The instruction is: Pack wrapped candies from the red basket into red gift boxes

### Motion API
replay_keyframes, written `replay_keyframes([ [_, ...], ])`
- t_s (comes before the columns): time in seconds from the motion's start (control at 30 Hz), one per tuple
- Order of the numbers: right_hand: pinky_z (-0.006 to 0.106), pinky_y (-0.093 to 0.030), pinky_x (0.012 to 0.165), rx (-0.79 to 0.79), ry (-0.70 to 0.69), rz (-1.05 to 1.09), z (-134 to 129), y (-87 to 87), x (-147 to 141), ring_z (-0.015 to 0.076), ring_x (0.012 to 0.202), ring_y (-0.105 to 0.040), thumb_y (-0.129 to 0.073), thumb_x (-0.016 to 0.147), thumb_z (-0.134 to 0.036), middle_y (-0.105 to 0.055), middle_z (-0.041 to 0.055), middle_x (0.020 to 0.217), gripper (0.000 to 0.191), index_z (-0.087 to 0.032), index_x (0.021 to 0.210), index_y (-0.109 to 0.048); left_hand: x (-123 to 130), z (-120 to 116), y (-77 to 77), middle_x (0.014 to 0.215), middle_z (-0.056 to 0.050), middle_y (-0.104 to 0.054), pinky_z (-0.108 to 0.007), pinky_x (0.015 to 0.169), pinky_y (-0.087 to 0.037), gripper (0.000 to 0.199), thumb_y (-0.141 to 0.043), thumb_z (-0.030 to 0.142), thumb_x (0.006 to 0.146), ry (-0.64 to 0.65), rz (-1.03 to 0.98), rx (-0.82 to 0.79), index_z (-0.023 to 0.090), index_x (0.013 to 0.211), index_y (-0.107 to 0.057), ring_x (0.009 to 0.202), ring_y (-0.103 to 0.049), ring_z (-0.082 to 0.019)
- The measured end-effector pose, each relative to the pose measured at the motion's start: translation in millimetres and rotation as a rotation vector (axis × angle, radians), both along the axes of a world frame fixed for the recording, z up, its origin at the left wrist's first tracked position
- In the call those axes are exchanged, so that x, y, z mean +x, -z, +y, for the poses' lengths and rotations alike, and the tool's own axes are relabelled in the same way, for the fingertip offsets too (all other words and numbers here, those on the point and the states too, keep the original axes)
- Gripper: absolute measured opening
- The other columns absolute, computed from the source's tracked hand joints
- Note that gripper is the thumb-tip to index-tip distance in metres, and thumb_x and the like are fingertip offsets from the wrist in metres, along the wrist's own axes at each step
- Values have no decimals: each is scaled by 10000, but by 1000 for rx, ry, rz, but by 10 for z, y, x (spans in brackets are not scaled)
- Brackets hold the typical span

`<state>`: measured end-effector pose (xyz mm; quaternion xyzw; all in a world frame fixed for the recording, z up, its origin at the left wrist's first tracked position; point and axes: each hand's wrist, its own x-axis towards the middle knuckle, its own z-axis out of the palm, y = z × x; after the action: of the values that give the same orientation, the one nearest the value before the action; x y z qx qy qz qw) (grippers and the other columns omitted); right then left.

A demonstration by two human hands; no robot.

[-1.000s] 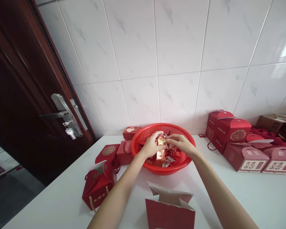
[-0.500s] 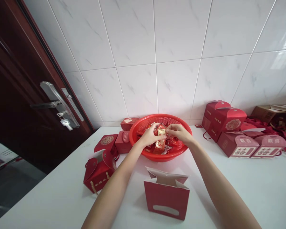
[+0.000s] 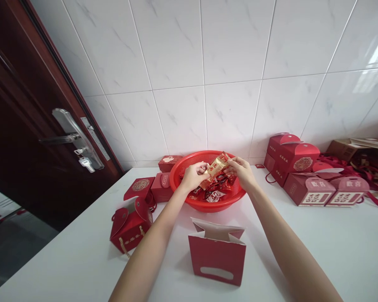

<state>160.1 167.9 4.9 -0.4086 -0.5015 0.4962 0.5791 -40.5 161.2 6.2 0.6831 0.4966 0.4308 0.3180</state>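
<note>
Fingers, your L hand (image 3: 193, 176) + R hand (image 3: 243, 172): clamped on gold-red foil pkt (image 3: 217, 167), opp. ends; pinch lightly over round red plastic basket (image 3: 212, 206).

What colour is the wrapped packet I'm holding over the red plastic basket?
Shiny gold and red wrapper, printed with red characters; the head view shows it.
</note>
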Motion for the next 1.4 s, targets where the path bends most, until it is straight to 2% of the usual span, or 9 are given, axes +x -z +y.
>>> replay_keyframes([
  [0.17, 286, -517, 645, 16, 20, -11, 7, 7, -15, 146, 606, -603, -780, 623, -531, -628, -11, 658, 377, -220, 671, -573, 6, -51, -54, 968, -69, -728, -406, 988, -496, 109, -665, 224, 775, -35, -50, 262, 186, 843, -742, 998, -665, -235],
  [0.43, 280, -506, 692, 35, -191, -65, -75, -46, -31, 159, 697, -599, -683, 721, -694, -645, 9, 699, 500, -196, 708, -650, -25, -52, -26, 1149, -53, -651, -384, 1040, -483, 122, -655, 151, 809, -86, -23, 510, 219, 791, -755, 1146, -603, -213],
  [0.6, 277, -470, 631, 39, -353, -103, -102, -57, 18, 141, 618, -566, -839, 634, -532, -623, -4, 627, 402, -173, 655, -659, -26, 18, 38, 1125, -47, -660, -382, 1010, -514, 173, -636, 106, 778, -56, -25, 604, 225, 809, -759, 1110, -628, -208],
  [0.7, 264, -440, 579, 51, -329, -60, -98, -42, 26, 120, 564, -533, -864, 617, -459, -615, -24, 598, 347, -185, 667, -657, -10, 16, 41, 1162, -59, -671, -393, 1043, -492, 330, -608, 60, 722, 5, -68, 532, 215, 982, -738, 1157, -619, -223],
  [0.8, 298, -504, 663, 59, -271, 21, -83, -34, 14, 169, 682, -630, -845, 628, -467, -702, 12, 742, 332, -200, 734, -679, -2, 5, 29, 1217, -94, -677, -385, 989, -523, 478, -620, 75, 698, 53, -181, 351, 190, 1160, -661, 1185, -616, -248],
  [0.9, 332, -534, 762, 64, -232, 78, -69, -39, 0, 221, 821, -683, -847, 615, -482, -742, 42, 854, 373, -198, 815, -709, -3, -5, 16, 1092, -106, -720, -350, 854, -565, 467, -666, 181, 748, 64, -232, 195, 164, 1212, -620, 1028, -685, -239],
  [1.0, 329, -535, 758, 67, -199, 113, -65, -45, -3, 228, 811, -693, -862, 596, -489, -739, 36, 816, 410, -197, 840, -711, 3, -25, 6, 1025, -101, -737, -335, 820, -559, 429, -702, 237, 741, 113, -180, 133, 139, 1157, -659, 932, -700, -226],
  [1.17, 313, -533, 734, 62, -143, 164, -51, -32, 8, 222, 820, -694, -866, 588, -515, -747, 36, 845, 442, -205, 856, -700, 33, -70, -22, 800, -35, -730, -331, 773, -539, 228, -718, 342, 739, 198, 31, 57, 130, 823, -733, 824, -676, -228],
  [1.4, 306, -545, 709, 20, -184, 214, -43, -44, 6, 206, 758, -694, -877, 579, -499, -738, 24, 795, 422, -210, 825, -692, 48, -116, -81, 938, -45, -760, -335, 811, -528, 307, -661, 246, 725, 277, -110, -35, 154, 1002, -758, 883, -674, -229],
])
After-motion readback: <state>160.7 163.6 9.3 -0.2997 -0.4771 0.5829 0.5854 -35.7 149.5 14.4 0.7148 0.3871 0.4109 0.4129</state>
